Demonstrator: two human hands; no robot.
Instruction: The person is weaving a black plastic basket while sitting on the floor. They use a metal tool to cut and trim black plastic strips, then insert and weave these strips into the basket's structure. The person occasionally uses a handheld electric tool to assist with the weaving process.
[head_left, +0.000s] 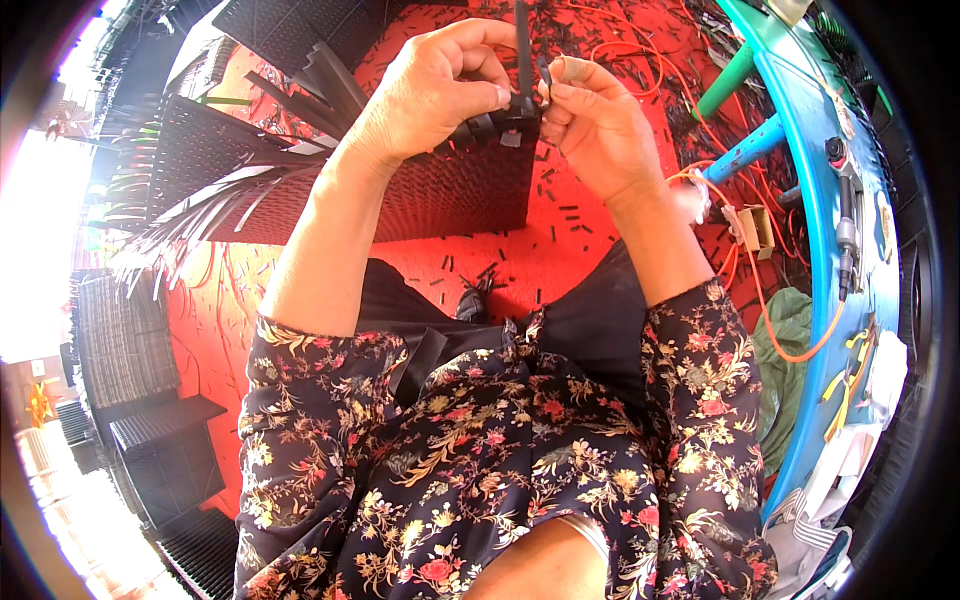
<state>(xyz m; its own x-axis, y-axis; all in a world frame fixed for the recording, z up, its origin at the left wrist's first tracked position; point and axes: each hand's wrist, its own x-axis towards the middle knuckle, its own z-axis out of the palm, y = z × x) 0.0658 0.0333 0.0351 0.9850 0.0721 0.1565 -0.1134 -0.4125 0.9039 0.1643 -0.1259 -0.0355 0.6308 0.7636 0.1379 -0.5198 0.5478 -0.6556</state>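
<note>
A large dark woven wicker piece (450,190) stands in front of me, its corner between my two hands. My left hand (425,100) is at that corner, thumb and fingers closed together by the black strips wrapped over its edge; what they pinch is largely hidden. A thin dark upright bar (524,50) rises at the corner, just beside the left fingertips. Right of it, my right hand (605,130) is closed, with thumb and forefinger pinching a short black plastic strip (544,72). Loose strip ends (195,215) fan out from the piece's left side.
Black strip scraps litter the red floor (580,215). On the right, a blue-rimmed table (815,230) carries an air tool (847,215) on an orange hose (780,350) and yellow-handled cutters (848,385). More dark woven pieces (125,330) stand at left.
</note>
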